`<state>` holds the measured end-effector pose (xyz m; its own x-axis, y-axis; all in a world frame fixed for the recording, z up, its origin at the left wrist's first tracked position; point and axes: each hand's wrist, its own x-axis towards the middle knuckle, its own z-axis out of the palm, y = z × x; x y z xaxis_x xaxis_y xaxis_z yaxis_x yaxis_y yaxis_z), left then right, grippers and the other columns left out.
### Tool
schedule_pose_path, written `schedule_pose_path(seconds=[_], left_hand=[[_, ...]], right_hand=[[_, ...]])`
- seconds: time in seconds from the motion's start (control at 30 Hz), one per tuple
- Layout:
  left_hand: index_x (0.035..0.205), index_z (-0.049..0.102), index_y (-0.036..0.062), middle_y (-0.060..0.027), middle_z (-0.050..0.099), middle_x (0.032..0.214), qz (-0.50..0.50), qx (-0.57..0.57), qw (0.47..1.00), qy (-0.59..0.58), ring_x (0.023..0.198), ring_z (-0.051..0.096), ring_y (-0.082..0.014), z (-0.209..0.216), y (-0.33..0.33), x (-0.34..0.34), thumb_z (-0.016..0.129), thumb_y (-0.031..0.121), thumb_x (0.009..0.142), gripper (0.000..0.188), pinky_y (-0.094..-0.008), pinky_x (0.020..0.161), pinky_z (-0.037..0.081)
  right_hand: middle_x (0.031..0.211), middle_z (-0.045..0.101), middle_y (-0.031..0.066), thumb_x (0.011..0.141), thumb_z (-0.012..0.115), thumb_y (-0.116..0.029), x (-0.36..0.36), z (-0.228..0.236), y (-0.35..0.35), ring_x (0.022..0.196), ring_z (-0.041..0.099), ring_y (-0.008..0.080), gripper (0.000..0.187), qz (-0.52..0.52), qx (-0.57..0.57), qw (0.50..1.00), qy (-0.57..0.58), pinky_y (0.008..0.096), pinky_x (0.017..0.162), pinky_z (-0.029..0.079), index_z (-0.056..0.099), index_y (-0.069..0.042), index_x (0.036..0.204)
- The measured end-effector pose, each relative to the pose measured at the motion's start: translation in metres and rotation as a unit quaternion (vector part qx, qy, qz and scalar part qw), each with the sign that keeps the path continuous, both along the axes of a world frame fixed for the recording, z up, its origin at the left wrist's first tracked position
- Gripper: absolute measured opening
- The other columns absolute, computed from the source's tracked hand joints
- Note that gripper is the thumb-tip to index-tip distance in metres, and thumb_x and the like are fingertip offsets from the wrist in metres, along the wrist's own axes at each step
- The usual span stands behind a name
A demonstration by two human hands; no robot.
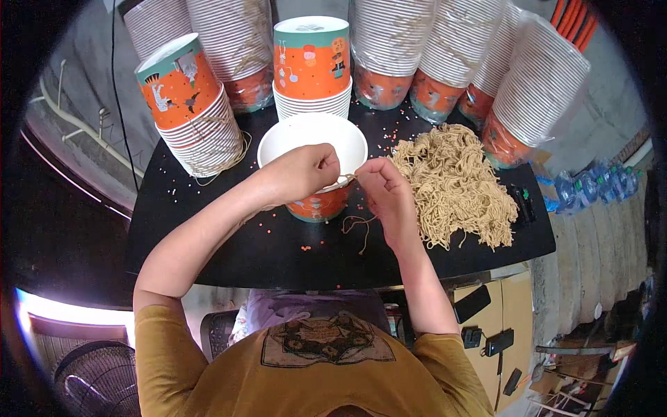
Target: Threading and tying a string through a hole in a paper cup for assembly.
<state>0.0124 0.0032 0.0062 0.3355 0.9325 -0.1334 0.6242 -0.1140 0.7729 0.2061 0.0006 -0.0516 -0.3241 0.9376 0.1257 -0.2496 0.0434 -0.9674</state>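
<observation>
A paper bucket (323, 208), white inside and printed orange and green outside, stands mouth up in the middle of the black table. Over its near rim, my left hand (306, 172) is closed in a fist around one part of a thin tan cord. My right hand (388, 194) pinches the same cord (364, 222) at the right of the rim, and a loose end hangs below its fingers. My fingers partly hide the rim and the cord there. Right of my right hand lies a large heap of tan cords (455, 184).
Behind the bucket stands an upside-down stack of matching buckets (313, 66); another stack (187, 104) with cord on it leans at the left. Several plastic-wrapped stacks (538, 90) line the back. Small orange and white bits are scattered over the black table (229, 243). A phone (472, 304) lies on cardboard at the lower right.
</observation>
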Motion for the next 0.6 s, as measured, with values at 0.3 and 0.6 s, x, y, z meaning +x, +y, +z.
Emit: schedule_pose_path(seconds=[0.3,0.6], left_hand=[[0.092,0.055,0.0036,0.0010,0.051,0.078,-0.007,0.024,1.000,-0.004,0.075,0.045,-0.0078,-0.0070,0.0020,-0.0012,0.058,0.017,0.093,0.013,-0.0243,0.066,0.041],[0.086,0.051,0.0039,0.0010,0.049,0.075,-0.002,0.052,0.999,0.015,0.073,0.044,-0.0076,-0.0042,-0.0017,0.0006,0.056,0.015,0.093,0.013,-0.0255,0.065,0.040]], right_hand=[[0.076,0.049,-0.0089,0.097,0.053,-0.002,0.0024,-0.0033,-0.0013,0.067,0.039,-0.0017,0.003,0.003,0.022,1.000,0.007,0.0160,0.057,0.030,0.056,-0.004,0.097],[0.078,0.050,-0.0072,0.096,0.052,-0.001,0.0044,-0.0015,-0.0050,0.070,0.040,-0.0009,0.003,-0.006,0.019,1.000,-0.009,0.0160,0.060,0.032,0.054,-0.003,0.098]])
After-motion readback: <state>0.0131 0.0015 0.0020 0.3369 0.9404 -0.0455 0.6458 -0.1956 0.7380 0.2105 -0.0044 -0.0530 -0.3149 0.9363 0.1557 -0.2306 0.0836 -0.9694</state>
